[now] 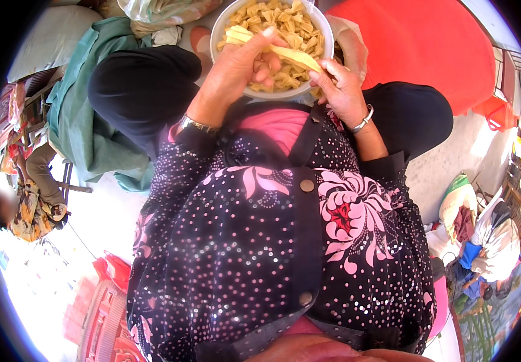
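A long, pale yellow strip (297, 57), which looks like tofu skin, stretches between my two hands above a white bowl (331, 48). My left hand (242, 67) is closed on the strip's left part, with thumb up and fingers curled beneath. My right hand (340, 90) pinches the other end between thumb and fingers at the bowl's right rim. Many small knotted yellow pieces (281, 21) of the same kind fill the bowl. Part of the bowl's near side lies behind my left hand and wrist.
My knees (143, 90) flank the bowl. To the right spreads a red cloth-like surface (417, 48); a green cloth (85, 102) hangs at left. Plastic bags (167, 12) lie behind. Another person (34, 205) is at far left, and a red plastic chair (106, 320) stands lower left.
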A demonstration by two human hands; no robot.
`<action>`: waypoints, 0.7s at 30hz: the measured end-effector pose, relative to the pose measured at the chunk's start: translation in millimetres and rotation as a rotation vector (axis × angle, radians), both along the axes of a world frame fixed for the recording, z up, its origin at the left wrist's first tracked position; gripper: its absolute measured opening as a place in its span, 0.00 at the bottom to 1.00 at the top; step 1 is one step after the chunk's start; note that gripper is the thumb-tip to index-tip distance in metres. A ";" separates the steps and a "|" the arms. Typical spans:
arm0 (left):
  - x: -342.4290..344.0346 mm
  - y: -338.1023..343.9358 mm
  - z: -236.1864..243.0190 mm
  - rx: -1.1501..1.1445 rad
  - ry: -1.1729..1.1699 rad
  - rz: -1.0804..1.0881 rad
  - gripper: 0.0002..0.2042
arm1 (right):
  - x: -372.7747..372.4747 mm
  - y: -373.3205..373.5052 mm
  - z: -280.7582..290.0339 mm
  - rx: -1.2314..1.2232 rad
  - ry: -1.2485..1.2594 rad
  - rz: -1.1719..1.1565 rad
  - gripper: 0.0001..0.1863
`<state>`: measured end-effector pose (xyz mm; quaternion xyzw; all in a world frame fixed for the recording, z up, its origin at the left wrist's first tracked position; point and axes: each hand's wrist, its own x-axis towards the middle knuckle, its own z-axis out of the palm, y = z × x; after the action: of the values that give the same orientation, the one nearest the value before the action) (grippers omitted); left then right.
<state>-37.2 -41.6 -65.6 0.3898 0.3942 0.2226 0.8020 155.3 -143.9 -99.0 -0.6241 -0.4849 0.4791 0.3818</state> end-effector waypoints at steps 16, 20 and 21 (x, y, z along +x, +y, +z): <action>-23.5 15.0 19.0 -0.036 -0.264 0.218 0.07 | -7.6 29.1 45.2 0.102 0.137 0.216 0.17; -17.7 28.9 22.3 0.015 -0.284 0.229 0.07 | 4.7 49.2 60.3 0.225 0.026 0.227 0.17; -13.8 35.4 25.1 0.048 -0.281 0.237 0.07 | 9.6 58.6 64.4 0.250 -0.091 0.229 0.17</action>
<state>-51.1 -6.2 -40.5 0.3245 0.3161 0.3770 0.8078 165.0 -85.3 -34.6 -0.5338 -0.6252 0.4267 0.3770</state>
